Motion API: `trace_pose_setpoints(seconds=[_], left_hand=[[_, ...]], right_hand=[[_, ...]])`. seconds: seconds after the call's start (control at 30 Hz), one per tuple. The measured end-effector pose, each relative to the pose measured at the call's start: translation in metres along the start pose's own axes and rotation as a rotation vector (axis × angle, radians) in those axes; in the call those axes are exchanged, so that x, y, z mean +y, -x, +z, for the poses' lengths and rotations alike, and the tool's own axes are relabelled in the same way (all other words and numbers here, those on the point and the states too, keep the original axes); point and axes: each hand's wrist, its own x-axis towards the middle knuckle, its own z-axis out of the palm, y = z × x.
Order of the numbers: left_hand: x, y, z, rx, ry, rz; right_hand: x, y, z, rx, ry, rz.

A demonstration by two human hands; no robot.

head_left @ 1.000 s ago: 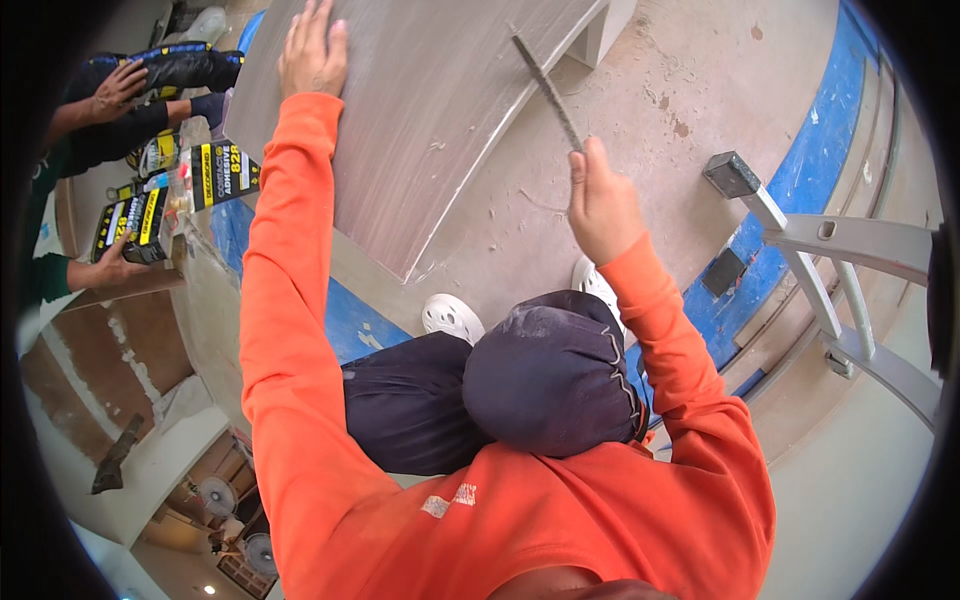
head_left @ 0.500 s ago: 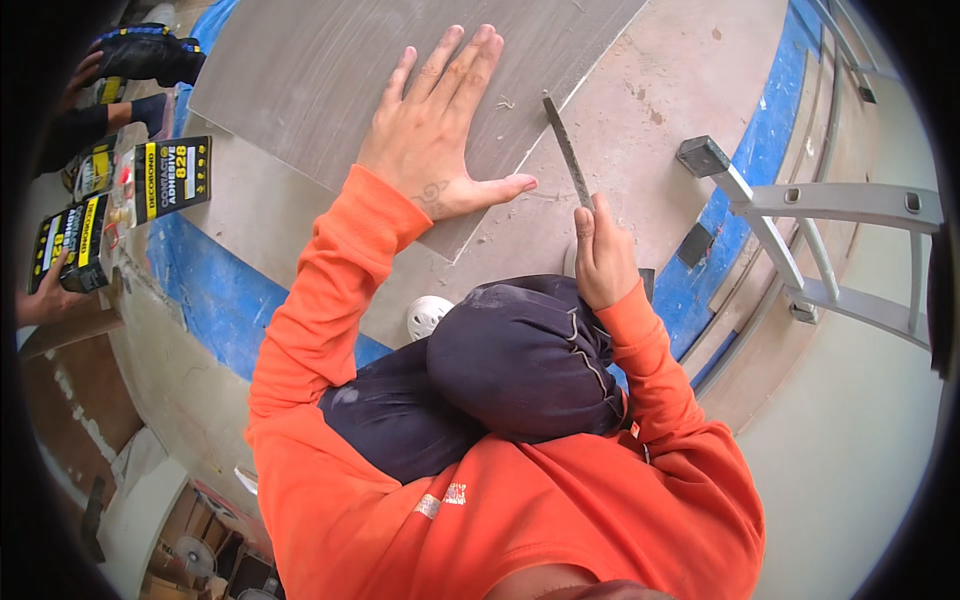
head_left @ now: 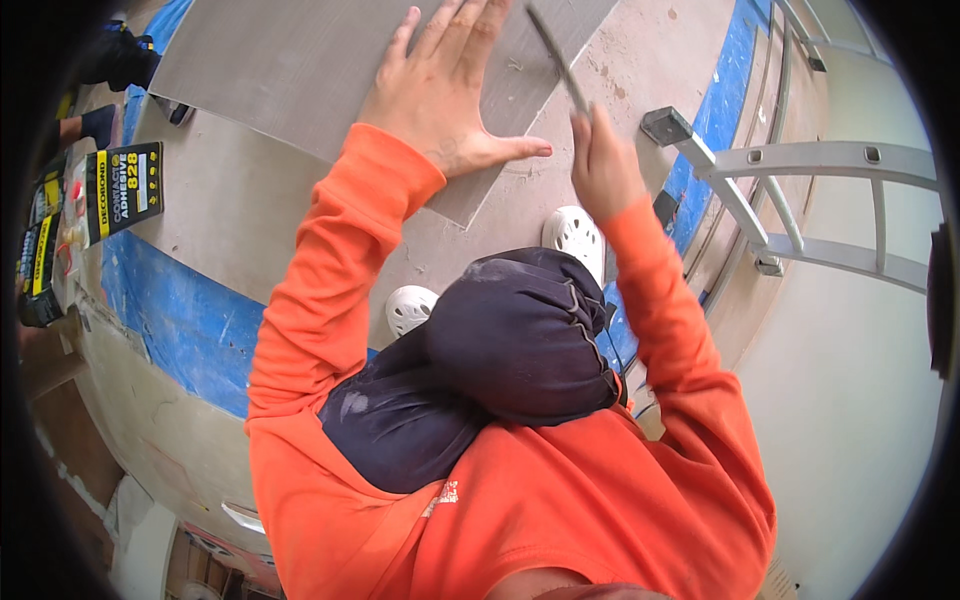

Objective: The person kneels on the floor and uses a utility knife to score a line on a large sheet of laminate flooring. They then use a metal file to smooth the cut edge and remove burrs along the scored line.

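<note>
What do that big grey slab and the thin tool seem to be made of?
The large grey flat slab under the left hand looks like matte ceramic or stone tile, finely streaked. The thin straight tool in the right hand looks like dull grey metal, probably steel.

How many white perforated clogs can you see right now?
2: one white clog below the right hand, one left of the raised knee; both partly hidden.

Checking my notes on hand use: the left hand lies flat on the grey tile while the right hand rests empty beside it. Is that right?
Not quite. In the head view the right hand is not empty: it grips a thin metal blade-like tool. The left hand does lie flat on the grey tile.
</note>
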Motion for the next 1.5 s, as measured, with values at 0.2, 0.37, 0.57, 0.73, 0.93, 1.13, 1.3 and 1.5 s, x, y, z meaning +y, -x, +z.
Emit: trace_pose_setpoints(seconds=[0.2,0.37,0.57,0.73,0.93,1.13,1.3,1.5], left_hand=[[-0.007,0.000,0.003,-0.002,0.152,-0.092],[-0.007,0.002,0.007,0.032,0.012,0.002],[-0.003,0.014,0.003,0.001,-0.031,-0.017],[-0.003,0.015,0.003,0.049,0.069,-0.051],[0.001,0.017,0.008,0.047,0.006,-0.062],[0.000,0.021,0.005,0.044,0.029,-0.057],[-0.001,0.013,0.003,0.037,0.012,-0.051],[0.005,0.017,0.001,0.074,0.089,-0.014]], right_hand=[[-0.015,0.050,0.001,-0.008,0.002,0.026],[-0.003,0.033,-0.007,-0.086,0.110,0.007],[-0.029,0.061,-0.010,-0.073,0.150,0.043],[-0.025,0.017,-0.005,-0.008,0.211,0.020],[-0.013,0.019,-0.001,0.022,0.228,-0.027],[-0.027,0.056,0.004,-0.060,0.135,0.045],[-0.006,-0.033,-0.003,0.152,0.219,-0.030],[-0.005,0.044,0.015,0.054,0.131,0.036]])
